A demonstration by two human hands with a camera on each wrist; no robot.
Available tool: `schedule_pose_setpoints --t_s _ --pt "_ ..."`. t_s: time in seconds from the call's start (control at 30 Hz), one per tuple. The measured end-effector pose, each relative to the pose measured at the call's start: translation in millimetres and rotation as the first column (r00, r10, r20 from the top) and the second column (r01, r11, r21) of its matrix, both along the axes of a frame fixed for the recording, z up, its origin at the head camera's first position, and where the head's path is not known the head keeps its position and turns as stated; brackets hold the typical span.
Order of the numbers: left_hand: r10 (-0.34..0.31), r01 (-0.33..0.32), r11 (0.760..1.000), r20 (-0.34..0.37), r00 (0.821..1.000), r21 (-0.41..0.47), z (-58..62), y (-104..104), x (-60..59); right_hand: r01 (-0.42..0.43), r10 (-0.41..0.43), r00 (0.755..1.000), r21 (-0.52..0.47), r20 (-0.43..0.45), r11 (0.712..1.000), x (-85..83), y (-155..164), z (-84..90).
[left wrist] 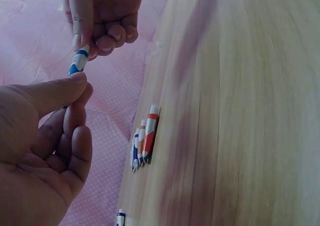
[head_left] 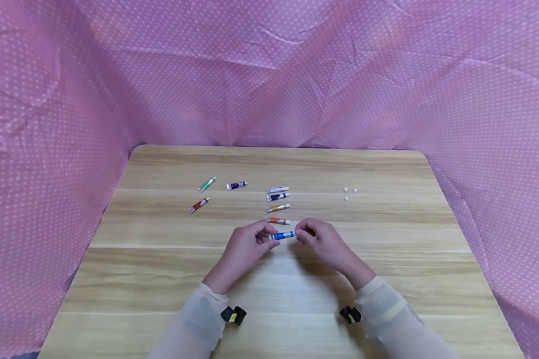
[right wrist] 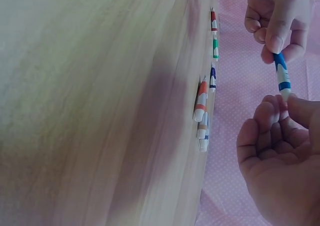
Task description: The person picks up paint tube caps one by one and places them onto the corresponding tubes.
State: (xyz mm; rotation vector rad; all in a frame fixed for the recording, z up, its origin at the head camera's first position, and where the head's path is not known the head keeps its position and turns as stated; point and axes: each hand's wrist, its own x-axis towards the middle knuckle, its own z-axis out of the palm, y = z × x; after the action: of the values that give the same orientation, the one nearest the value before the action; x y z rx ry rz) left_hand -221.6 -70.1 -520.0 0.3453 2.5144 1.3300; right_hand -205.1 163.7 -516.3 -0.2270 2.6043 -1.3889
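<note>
Blue tube (head_left: 282, 235) lies left-right between my hands, left hand (head_left: 247, 247) pinching its tail end, right hand (head_left: 321, 239) pinching the cap end, both equally near.

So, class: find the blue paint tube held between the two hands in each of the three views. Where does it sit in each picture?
Head view: blue tube at centre, level between the left hand and right hand.
Left wrist view: upper left, pinched at both ends.
Right wrist view: upper right, slanting down.
Shared landmark: the orange tube lying on the table just beyond.
</note>
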Motion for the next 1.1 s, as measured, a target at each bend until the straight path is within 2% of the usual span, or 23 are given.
schedule_pose_setpoints --t_s 0.27,0.43,0.6,0.8,0.93,1.1 --pt "-0.057 0.042 0.986 -0.089 0.994 -0.161 -1.9 1.7 -6.7 0.007 -0.008 1.000 0.013 0.023 1.000 -2.5 -2.4 -3.6" --pt "-0.082 0.058 0.977 -0.108 0.991 -0.205 -5.1 2.7 -12.0 -0.005 0.004 0.999 0.031 0.031 1.000 -4.3 0.5 -7.7" --pt "-0.081 0.049 0.973 -0.134 0.988 -0.226 -9.8 4.1 -17.7 0.002 -0.008 0.998 0.094 0.064 0.996 -6.6 8.6 -7.7" --pt "-0.119 0.096 0.965 -0.081 0.990 -0.244 -15.9 3.8 -28.3 -0.008 0.003 0.999 0.133 0.042 0.991 -17.7 32.8 -0.5" --pt "-0.153 0.139 0.955 -0.031 0.988 -0.261 -22.7 2.7 -34.4 0.018 -0.018 1.000 0.088 0.000 0.996 -25.9 51.4 5.4" --pt "-0.177 0.171 0.941 0.004 0.984 -0.294 -29.9 2.3 -40.8 0.086 -0.086 0.996 0.017 -0.007 0.996 -33.5 71.0 11.6"
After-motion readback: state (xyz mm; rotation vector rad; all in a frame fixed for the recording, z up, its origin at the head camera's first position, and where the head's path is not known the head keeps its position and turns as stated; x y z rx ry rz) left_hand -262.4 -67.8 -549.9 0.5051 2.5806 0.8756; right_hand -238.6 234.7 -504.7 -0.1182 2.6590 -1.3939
